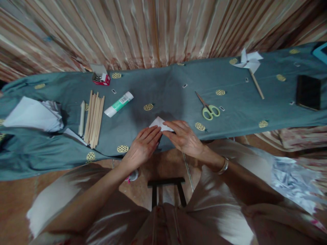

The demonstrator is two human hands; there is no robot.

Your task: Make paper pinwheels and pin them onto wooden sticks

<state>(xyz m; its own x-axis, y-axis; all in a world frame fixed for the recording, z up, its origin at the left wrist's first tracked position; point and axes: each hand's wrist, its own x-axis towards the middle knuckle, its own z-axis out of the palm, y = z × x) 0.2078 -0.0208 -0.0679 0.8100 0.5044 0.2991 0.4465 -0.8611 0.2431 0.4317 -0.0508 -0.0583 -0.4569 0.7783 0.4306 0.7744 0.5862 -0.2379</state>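
A small folded piece of white paper (pixel 158 121) lies on the cloth-covered table near its front edge, shaped to a point at the far side. My left hand (pixel 144 144) rests on its left part with the fingers stretched out flat and close together. From the other side, my right hand (pixel 184 139) holds the paper's right part between thumb and fingers. The fingers of both hands almost meet and cover much of the paper. Scissors (pixel 207 108) with pale green handles lie to the right, and a glue stick (pixel 119 104) lies to the left, both apart from my hands.
Left of the glue are wooden sticks (pixel 94 119), a white candle-like stick (pixel 82 118), a paper stack (pixel 33 114) and a red box of small metal pieces (pixel 101 79). A paper pinwheel (pixel 249 61) and a dark flat object (pixel 308 92) lie right. A curtain (pixel 143 30) hangs behind.
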